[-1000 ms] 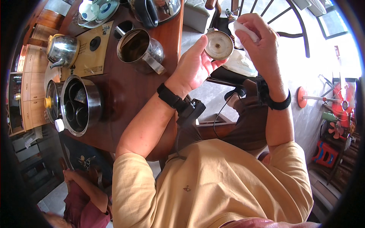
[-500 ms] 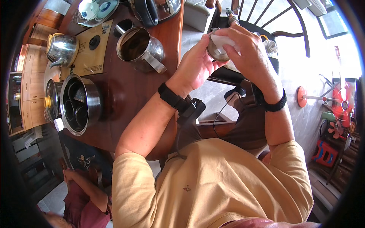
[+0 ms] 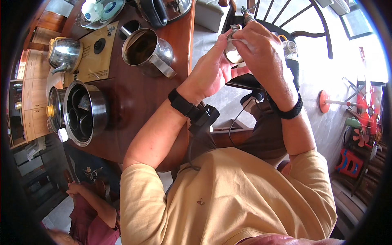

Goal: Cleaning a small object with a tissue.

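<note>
Held up beyond the table's right edge is a small round shiny metal cup, with a metal tab at its far rim. My left hand grips it from the left, thumb along its side. From the right, my right hand curls over it, its fingers pressing a white tissue or cloth against the metal; the knuckles hide most of this cloth. Nearest on the table is a steel pitcher with its handle toward me. A steel pot farther left contains several dark cylindrical cups.
A steel kettle stands by a tan mat on the wooden table. White teaware sits at the far left. A black chair with a glass teapot is beyond my hands. Another person's hands show at lower left.
The metal cup has turned in my hands, so its tab now shows at the far side. My right fingers have shifted up and over it, covering more of the white cloth.
</note>
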Demonstrator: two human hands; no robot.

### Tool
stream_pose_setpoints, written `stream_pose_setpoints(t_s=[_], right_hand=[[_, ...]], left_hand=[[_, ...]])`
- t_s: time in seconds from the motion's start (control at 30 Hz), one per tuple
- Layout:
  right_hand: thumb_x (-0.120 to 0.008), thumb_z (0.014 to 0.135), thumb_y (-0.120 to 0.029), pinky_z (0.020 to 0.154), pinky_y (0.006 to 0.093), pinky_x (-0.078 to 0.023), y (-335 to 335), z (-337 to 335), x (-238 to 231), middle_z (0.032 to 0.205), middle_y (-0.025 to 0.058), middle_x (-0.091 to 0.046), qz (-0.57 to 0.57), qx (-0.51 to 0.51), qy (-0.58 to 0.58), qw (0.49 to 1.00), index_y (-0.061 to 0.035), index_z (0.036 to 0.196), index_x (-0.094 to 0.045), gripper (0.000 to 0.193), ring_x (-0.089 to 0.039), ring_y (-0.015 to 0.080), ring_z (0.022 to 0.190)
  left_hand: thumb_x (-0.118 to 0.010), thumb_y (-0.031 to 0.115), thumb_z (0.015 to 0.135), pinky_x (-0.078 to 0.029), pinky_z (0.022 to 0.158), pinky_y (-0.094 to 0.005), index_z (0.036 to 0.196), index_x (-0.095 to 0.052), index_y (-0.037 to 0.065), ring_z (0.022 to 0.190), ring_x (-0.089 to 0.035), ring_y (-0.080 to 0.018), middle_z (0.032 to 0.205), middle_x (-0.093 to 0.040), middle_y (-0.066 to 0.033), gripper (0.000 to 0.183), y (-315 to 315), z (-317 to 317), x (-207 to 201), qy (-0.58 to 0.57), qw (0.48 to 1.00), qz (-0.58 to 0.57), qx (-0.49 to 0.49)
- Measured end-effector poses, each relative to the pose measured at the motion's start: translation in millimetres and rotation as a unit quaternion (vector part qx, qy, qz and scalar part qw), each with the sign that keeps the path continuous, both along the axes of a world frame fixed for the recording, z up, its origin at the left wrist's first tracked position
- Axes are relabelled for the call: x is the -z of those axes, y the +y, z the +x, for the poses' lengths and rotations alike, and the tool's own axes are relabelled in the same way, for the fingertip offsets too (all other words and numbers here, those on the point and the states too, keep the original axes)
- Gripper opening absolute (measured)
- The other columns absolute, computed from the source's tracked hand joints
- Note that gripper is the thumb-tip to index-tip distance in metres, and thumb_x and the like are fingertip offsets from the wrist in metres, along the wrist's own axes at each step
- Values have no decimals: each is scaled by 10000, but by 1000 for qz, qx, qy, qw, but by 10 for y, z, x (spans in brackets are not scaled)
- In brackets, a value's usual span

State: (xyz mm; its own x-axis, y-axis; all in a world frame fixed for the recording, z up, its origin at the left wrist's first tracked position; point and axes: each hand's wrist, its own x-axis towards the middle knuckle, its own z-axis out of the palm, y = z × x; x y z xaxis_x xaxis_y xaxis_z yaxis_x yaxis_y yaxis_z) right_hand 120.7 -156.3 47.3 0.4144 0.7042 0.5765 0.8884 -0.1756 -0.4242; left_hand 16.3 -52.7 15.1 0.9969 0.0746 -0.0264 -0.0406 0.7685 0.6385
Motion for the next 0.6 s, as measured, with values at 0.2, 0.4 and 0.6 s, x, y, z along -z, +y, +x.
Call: stream_pose_setpoints(t_s=[0.2, 0.4, 0.6], right_hand=[[-681, 778, -72, 788, 450, -484, 7, -104, -49, 792, 80, -602, -23, -67, 40, 997, -31, 801, -673, 47, -628, 249, 793], [-682, 778, -61, 832, 534, -472, -59, -22, -27, 801, 74, -584, -81, -106, -1, 991, -47, 773, -643, 41, -629, 263, 770], [-694, 775, -82, 803, 480, -490, -16, -5, -47, 801, 74, -562, -40, -14, -57, 997, -89, 863, -598, 130, -626, 285, 740]], left_hand=[[-250, 492, 1043, -377, 1058, -450, 1457, -340, 159, 1291, -428, -175, 1396, -445, -17, 539, 42, 20, 121, -2, 1000, 9, -7], [-247, 498, 1041, -377, 1041, -441, 1422, -392, 172, 1257, -452, -159, 1368, -485, -5, 522, 67, 1, 115, 15, 999, -27, -9], [-260, 516, 1035, -393, 990, -411, 1349, -457, 181, 1196, -490, -156, 1312, -523, 1, 499, 42, 43, 113, 31, 998, -43, -26]])
